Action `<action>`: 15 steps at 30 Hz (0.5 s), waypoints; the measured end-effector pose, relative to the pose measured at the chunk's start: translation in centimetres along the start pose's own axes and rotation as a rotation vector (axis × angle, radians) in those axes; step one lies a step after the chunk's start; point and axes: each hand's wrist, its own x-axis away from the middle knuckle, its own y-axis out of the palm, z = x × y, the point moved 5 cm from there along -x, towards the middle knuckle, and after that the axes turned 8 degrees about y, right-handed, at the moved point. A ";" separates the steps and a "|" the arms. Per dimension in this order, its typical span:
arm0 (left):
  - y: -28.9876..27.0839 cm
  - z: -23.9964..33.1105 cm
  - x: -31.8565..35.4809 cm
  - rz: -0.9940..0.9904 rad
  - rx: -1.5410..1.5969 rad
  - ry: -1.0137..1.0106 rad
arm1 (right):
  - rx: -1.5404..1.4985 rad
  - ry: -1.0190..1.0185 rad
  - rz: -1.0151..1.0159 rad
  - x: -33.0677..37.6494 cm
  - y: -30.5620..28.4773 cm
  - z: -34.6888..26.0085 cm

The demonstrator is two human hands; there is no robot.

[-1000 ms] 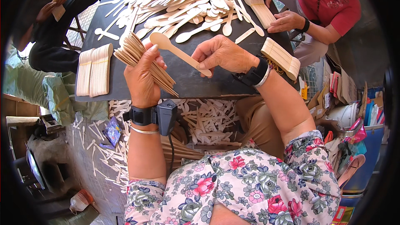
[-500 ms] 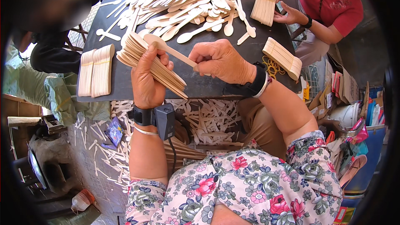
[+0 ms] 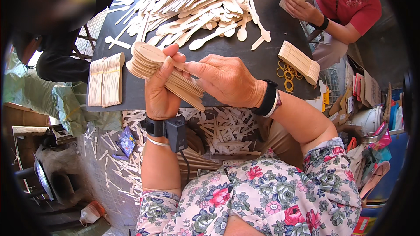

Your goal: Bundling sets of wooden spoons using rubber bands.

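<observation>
The left hand (image 3: 159, 91) grips one fanned stack of wooden spoons (image 3: 164, 72) above the dark counter (image 3: 245, 54); the right hand (image 3: 225, 78) pinches its top spoon. Two neat stacks (image 3: 105, 81) lie left, one bundle (image 3: 299, 61) right, beside several yellow rubber bands (image 3: 285, 73).

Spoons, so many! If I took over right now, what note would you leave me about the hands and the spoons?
Left hand: grips a fanned stack of wooden spoons, bowls up.
Right hand: fingers pinch the stack's top, squaring the spoons.
On the table: a loose spoon pile at the far side, two neat stacks to the left, one bundle to the right beside yellow rubber bands.
Another person across holds a stack too.
Done: those stacks. Left: the stack in hand is unbanded; the big pile is unsorted.
</observation>
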 end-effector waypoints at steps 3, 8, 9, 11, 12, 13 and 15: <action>0.0 -0.1 0.0 -0.056 0.018 0.019 | -0.062 -0.001 0.012 0.0 -0.5 -0.1; 0.4 0.0 0.2 -0.084 0.002 0.009 | -0.112 -0.014 0.019 0.1 -0.9 -0.3; 0.4 0.0 0.2 -0.093 0.003 0.005 | -0.116 -0.017 0.014 0.1 -1.0 -0.4; 0.6 0.1 0.3 -0.111 -0.005 0.010 | -0.122 -0.019 0.010 0.1 -1.0 -0.4; 0.6 0.2 0.4 -0.129 -0.011 0.016 | -0.126 -0.024 0.018 0.1 -1.0 -0.4; 0.6 0.2 0.4 -0.128 -0.013 0.016 | -0.129 -0.028 0.026 0.2 -1.0 -0.5; 0.7 0.2 0.3 -0.183 -0.002 0.029 | -0.141 -0.044 0.043 0.1 -1.1 -0.5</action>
